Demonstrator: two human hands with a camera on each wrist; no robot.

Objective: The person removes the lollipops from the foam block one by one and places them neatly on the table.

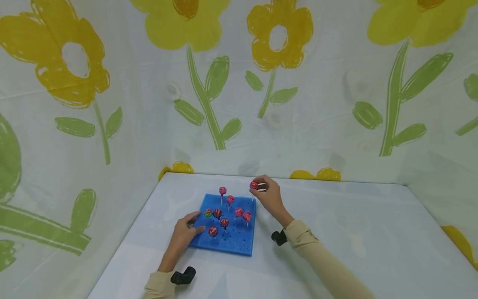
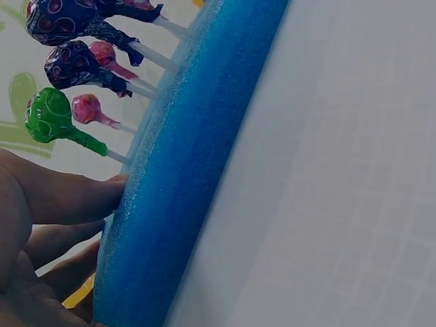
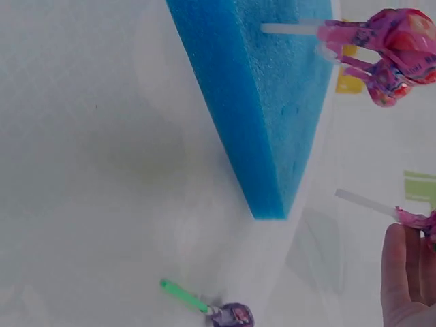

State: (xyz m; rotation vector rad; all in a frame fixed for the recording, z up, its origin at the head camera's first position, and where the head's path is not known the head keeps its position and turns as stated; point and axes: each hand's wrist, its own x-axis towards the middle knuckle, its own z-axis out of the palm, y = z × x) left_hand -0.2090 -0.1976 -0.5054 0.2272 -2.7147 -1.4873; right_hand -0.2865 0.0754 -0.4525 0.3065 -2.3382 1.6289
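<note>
A blue foam board (image 1: 235, 243) lies on the table with several wrapped lollipops standing in it by their sticks. My left hand (image 1: 182, 233) holds the board's left edge, near a green-wrapped lollipop (image 2: 49, 116). Over the far right corner, my right hand (image 1: 271, 198) pinches a pink-red lollipop (image 1: 253, 185) by its wrapped head. Its white stick (image 3: 364, 202) points toward the board and is apart from it in the right wrist view. Dark-wrapped lollipops (image 2: 65, 20) stand beside the green one. Two pink lollipops (image 1: 247, 216) are nearer the right edge.
A purple-wrapped lollipop (image 3: 233, 315) with a green stick appears beyond the board's corner in the right wrist view. The white table (image 1: 336, 249) extends right of the board. Flower-printed cloth (image 1: 317, 137) hangs behind and at the sides.
</note>
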